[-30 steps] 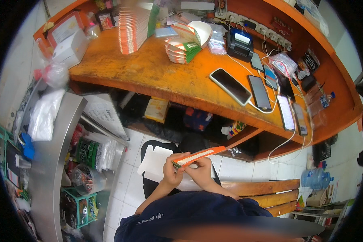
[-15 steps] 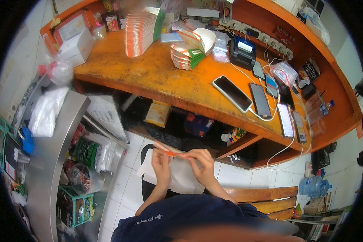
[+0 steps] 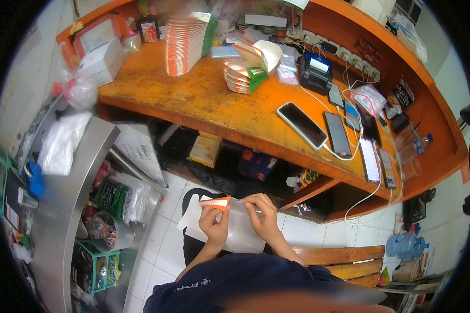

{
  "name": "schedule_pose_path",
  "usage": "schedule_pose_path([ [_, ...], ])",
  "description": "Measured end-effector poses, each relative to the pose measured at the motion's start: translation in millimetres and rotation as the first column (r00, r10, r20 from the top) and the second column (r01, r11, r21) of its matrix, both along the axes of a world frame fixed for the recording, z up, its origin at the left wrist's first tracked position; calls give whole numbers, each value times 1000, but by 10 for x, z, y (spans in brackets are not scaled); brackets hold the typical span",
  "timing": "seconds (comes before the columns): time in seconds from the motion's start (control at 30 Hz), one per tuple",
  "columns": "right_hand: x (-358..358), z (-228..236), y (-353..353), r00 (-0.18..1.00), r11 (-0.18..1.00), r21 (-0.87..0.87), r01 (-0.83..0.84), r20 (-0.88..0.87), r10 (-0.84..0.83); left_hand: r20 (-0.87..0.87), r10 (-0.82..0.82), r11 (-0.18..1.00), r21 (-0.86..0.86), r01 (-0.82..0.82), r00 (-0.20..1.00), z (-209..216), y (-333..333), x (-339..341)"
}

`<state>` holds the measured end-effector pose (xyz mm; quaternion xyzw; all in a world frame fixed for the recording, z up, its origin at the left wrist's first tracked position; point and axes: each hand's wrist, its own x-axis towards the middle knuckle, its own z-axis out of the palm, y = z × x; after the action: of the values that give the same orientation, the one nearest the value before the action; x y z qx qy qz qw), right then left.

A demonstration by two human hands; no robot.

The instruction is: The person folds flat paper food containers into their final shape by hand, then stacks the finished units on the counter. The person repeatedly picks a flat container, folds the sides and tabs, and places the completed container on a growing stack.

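Above my lap, my left hand [image 3: 213,223] is closed on a piece of orange-and-white printed paper [image 3: 214,203], its thumb pressed on the orange folded end with a zigzag white edge. To the right my right hand [image 3: 262,213] pinches the upper edge of the pale sheet between the hands, which seems to be part of the same paper. Below them, whitish paper [image 3: 244,236] covers my lap; whether it is one sheet or several I cannot tell. On the wooden desk [image 3: 156,96] stand a tall stack of nested folded paper cartons [image 3: 185,47] and a shorter stack [image 3: 244,77], both orange, white and green.
Several phones [image 3: 302,125] with charging cables lie at the desk's right, near a black printer [image 3: 316,73] and a row of sockets [image 3: 344,54]. A steel counter [image 3: 83,182] runs along the left. A wooden bench [image 3: 339,256] is at lower right, with a water jug [image 3: 405,244] beyond.
The orange strip that stretched between both hands is now folded over at my left hand, its zigzag edge showing. My right hand still pinches the paper's edge. The view has shifted slightly.
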<state>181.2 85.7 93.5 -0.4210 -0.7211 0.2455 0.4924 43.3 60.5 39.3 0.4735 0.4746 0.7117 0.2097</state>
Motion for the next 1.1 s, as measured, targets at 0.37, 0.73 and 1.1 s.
schedule_pose_path([
  [0.37, -84, -48, -71, 983, 997, -53, 63, -168, -71, -322, -15, 999, 34, 27, 947, 22, -40, 130],
  [0.73, -32, 25, -131, 975, 980, -102, -168, -161, 151, 228, -236, 969, -16, 246, 944, 54, -88, 78],
  [1.1, -85, 40, -196, 878, 973, 110, 201, 420, -229, 665, -95, 982, -59, 180, 741, 204, 114, -255],
])
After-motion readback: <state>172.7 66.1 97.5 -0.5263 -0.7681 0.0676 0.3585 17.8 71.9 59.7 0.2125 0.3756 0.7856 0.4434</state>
